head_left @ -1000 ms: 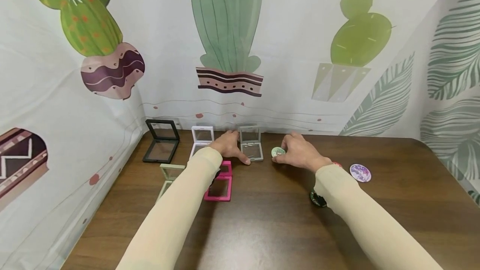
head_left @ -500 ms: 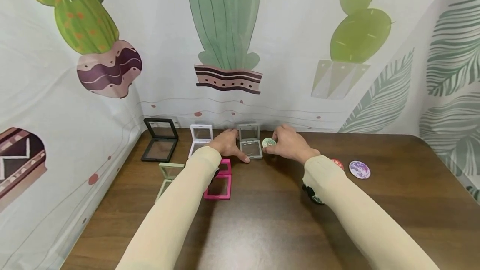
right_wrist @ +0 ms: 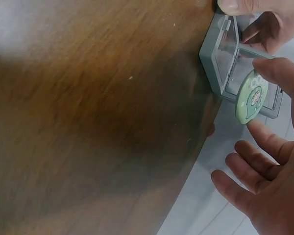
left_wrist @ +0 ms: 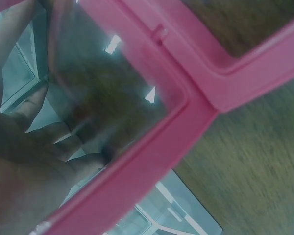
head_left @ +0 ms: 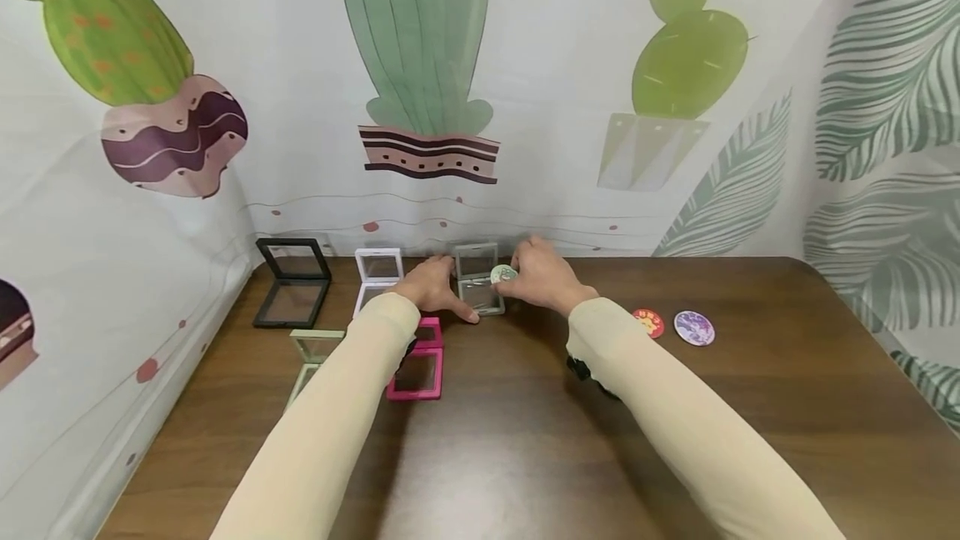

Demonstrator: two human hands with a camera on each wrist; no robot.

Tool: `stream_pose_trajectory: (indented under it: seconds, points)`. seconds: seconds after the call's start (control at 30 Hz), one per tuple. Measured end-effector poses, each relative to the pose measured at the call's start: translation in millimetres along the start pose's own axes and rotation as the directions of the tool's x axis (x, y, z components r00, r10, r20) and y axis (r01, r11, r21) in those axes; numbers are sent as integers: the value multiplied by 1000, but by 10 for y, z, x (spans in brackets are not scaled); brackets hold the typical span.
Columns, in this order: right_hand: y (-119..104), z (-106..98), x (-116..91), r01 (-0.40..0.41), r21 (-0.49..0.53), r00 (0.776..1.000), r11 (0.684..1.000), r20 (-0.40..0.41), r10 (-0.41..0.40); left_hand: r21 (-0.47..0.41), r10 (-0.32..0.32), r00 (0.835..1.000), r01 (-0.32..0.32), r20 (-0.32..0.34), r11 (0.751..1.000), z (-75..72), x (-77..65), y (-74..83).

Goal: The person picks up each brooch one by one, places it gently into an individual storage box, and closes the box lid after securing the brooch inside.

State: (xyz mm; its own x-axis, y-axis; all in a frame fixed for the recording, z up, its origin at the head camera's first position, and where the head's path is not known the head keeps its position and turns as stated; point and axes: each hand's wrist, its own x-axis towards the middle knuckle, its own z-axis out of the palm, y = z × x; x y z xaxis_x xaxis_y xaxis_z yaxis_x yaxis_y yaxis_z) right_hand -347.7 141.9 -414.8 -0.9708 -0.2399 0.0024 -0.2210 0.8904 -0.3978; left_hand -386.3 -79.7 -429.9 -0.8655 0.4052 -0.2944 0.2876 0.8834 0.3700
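Between my right thumb and index finger I pinch a round pale-green button badge printed with a cartoon figure. My right hand holds it tilted over an unfolded grey display frame with see-through film panes, its other fingers spread apart. My left hand grips the left side of that frame, thumb at the front corner and fingers toward the hinge. In the left wrist view, a pink display frame covers much of the scene, and the left hand shows through its film.
Unfolded frames in black, white and light green stand left on the wooden table. A red badge and a purple badge lie to the right. A cactus-print cloth hangs behind.
My right hand has carried the green badge leftward, from the table beside the grey frame to above its base. The left hand keeps its place at the frame. The head view has shifted slightly right.
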Motion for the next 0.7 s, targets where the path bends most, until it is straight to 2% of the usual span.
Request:
stream_pose_trajectory:
  seconds: [0.17,0.53,0.7]
  points:
    - [-49,-4,25,5,2,1000,1000,-17,-5,8,1,1000,-1,-9,1000,-20,-22,-8]
    - [-90,48,43,4,-3,1000,1000,-10,-4,4,-9,1000,9,0,1000,2,-16,-2]
    - [-167,74,75,12,-7,1000,1000,2,-12,14,-4,1000,4,-7,1000,-36,-35,13]
